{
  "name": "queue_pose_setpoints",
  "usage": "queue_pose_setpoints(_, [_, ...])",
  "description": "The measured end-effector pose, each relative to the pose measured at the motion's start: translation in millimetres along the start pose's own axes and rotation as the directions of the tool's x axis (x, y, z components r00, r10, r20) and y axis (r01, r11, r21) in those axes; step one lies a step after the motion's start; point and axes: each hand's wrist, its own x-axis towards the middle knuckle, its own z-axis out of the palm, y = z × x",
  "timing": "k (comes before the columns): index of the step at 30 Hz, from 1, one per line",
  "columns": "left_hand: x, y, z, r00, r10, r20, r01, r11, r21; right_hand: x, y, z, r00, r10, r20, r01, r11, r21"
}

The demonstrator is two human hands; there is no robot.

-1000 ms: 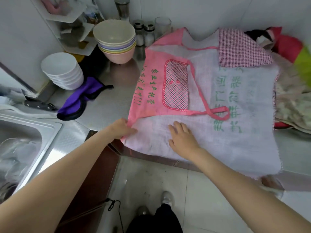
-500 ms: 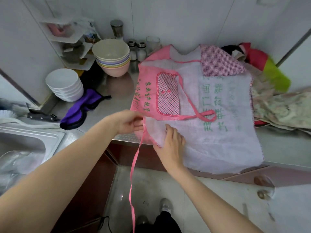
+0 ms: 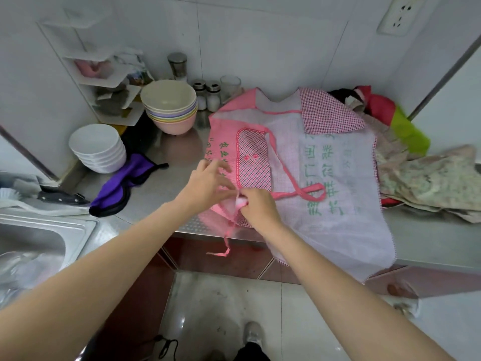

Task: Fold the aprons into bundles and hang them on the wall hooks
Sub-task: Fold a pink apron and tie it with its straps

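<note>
Our right hand [image 3: 257, 207] pinches a small bunched wad of the pink apron [image 3: 325, 162] at its near left corner, fingers curled tight around the cloth. Our left hand [image 3: 208, 183] meets it there, fingers spread and partly blurred, their tips on the same corner; we cannot tell whether they actually grip anything. One pink tie strap [image 3: 226, 243] dangles from that corner over the front edge of the steel bench [image 3: 161, 183]. The apron lies spread flat on the bench, its left side folded over so that one checked pocket with two pink buttons faces up, and its near right part hangs past the edge. Just right of it sits one heap of other cloths [image 3: 426, 178], floral, green and red. To the left we count one purple cloth [image 3: 122, 183], two stacks of bowls, one white [image 3: 97, 149] and one pastel [image 3: 170, 106], and two shakers [image 3: 207, 96] by the wall. One sink [image 3: 33, 246] lies at far left.
</note>
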Motion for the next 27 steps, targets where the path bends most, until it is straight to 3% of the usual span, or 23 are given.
queue_pose_setpoints(2, [10,-1,-8,0.990,-0.086,0.112,0.114,0.955,-0.275,-4,10,3,0.999,0.039,0.034,-0.038,0.999,-0.038])
queue_pose_setpoints(4, [14,-2,-16,0.955,-0.140,0.261,0.252,0.846,-0.470,-8,23,1,0.994,0.107,0.020,-0.107,0.994,-0.008])
queue_pose_setpoints(5, [14,1,-17,0.931,-0.123,0.343,0.284,0.836,-0.470,-8,26,-3,0.992,0.124,0.025,-0.124,0.992,0.013])
queue_pose_setpoints(7, [15,8,-11,0.842,-0.115,0.528,0.299,0.913,-0.278,-3,24,-11,0.991,0.115,0.068,-0.117,0.993,0.023])
queue_pose_setpoints(9, [15,25,-1,0.801,-0.124,0.586,0.183,0.982,-0.042,5,12,-18,0.991,0.086,0.100,-0.089,0.996,0.027])
queue_pose_setpoints(12, [21,42,7,0.911,-0.105,0.399,0.012,0.973,0.229,18,-6,-24,0.994,0.065,0.085,-0.066,0.998,0.014])
queue_pose_setpoints(14, [27,40,7,0.948,-0.104,0.302,0.001,0.946,0.323,21,-9,-27,0.998,0.049,0.031,-0.048,0.999,-0.024])
queue_pose_setpoints(17, [34,31,-7,0.943,-0.151,0.298,0.063,0.957,0.284,17,5,-21,0.990,0.101,0.095,-0.086,0.985,-0.148])
queue_pose_setpoints(19, [39,24,-23,0.956,-0.170,0.240,0.114,0.966,0.230,8,22,-15,0.952,0.254,0.173,-0.212,0.950,-0.229])
queue_pose_setpoints(22, [47,4,-50,0.962,-0.231,0.146,0.202,0.961,0.190,-5,52,-26,0.900,0.409,0.152,-0.330,0.867,-0.374])
queue_pose_setpoints(27, [56,-36,-64,0.894,-0.434,0.115,0.427,0.901,0.082,2,87,-89,0.857,0.476,0.197,-0.312,0.784,-0.536])
